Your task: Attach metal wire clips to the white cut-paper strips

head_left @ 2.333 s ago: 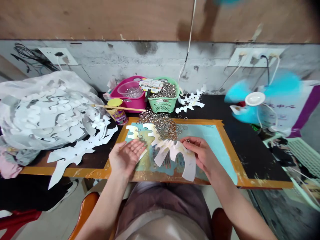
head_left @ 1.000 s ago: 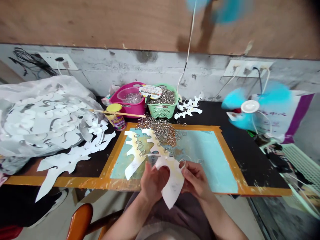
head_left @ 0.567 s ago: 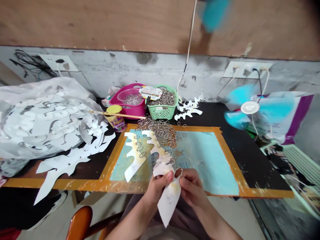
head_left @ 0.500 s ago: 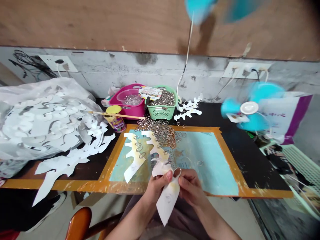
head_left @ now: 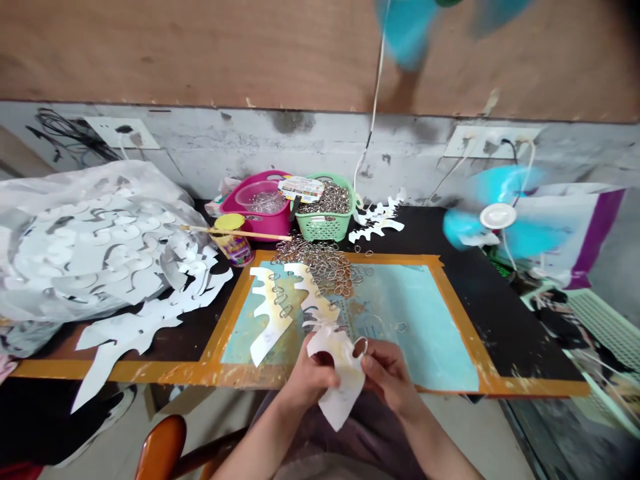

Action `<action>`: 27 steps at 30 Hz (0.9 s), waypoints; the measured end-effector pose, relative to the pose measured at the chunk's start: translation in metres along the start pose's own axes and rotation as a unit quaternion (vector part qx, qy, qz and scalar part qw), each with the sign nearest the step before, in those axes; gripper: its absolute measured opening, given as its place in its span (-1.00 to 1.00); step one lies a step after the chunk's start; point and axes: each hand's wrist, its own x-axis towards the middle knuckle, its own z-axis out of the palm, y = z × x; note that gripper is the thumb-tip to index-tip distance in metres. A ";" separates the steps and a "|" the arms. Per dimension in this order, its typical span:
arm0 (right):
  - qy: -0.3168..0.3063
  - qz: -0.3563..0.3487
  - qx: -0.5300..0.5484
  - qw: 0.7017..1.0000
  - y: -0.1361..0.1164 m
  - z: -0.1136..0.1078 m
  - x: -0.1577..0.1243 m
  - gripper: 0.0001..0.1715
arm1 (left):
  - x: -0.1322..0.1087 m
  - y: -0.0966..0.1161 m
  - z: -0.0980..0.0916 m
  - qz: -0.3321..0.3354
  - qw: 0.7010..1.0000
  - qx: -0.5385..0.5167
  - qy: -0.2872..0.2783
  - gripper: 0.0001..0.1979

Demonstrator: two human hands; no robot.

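My left hand (head_left: 306,379) is closed on a white scalloped cut-out strip (head_left: 345,390), its thumb lying across the piece. The strip's pointed end hangs down over the table's front edge. At the strip's right edge, my right hand (head_left: 391,375) pinches a thin metal ring (head_left: 360,341) between thumb and fingers; whether the ring passes through the strip I cannot tell. Just beyond my hands, another white strip (head_left: 310,287) with yellowish stains lies on the blue mat (head_left: 430,333). Left of it lies a similar strip (head_left: 270,333) with several rings along its edge.
A pile of metal rings (head_left: 335,267) lies at the mat's back edge. Behind stand a pink basket (head_left: 270,223), a green basket (head_left: 325,228) and a yellow-lidded can (head_left: 235,247) with a stick on it. A bag of white cut-outs (head_left: 90,247) fills the left; a blue fan (head_left: 497,216) spins right.
The strip has turned in my left hand, and its lower tip has come up. My left thumb has shifted down along it. My right hand still pinches the ring, slightly farther right.
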 end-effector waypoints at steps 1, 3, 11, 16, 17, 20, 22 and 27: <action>-0.011 -0.013 -0.044 0.999 -0.005 -0.006 0.000 -0.62 | 0.001 -0.001 -0.004 -0.001 1.000 -0.005 -0.023 -0.35; -0.056 -0.036 -0.137 0.988 -0.016 -0.017 0.002 -0.60 | 0.002 -0.003 -0.008 -0.013 0.999 -0.021 -0.037 -0.33; -0.080 0.038 -0.114 0.990 -0.033 -0.024 0.015 -0.33 | -0.002 -0.002 0.007 0.052 0.981 0.182 0.046 -0.46; -0.039 0.096 -0.161 0.982 -0.038 0.000 0.016 -0.55 | -0.006 0.003 0.005 0.030 0.990 0.139 0.003 -0.41; -0.034 0.097 -0.119 0.988 -0.035 0.004 0.014 -0.54 | -0.007 0.003 0.004 0.016 0.993 0.112 -0.016 -0.39; -0.014 0.082 0.026 0.996 -0.022 0.018 0.007 -0.55 | -0.013 0.000 0.002 -0.006 0.997 0.055 -0.058 -0.35; 0.000 0.071 0.090 0.993 -0.015 0.023 0.004 -0.56 | -0.016 -0.003 0.002 -0.010 0.997 0.040 -0.067 -0.36; -0.016 0.045 -0.019 0.999 -0.024 0.010 0.005 -0.63 | -0.015 -0.006 0.001 -0.017 0.999 -0.007 -0.048 -0.41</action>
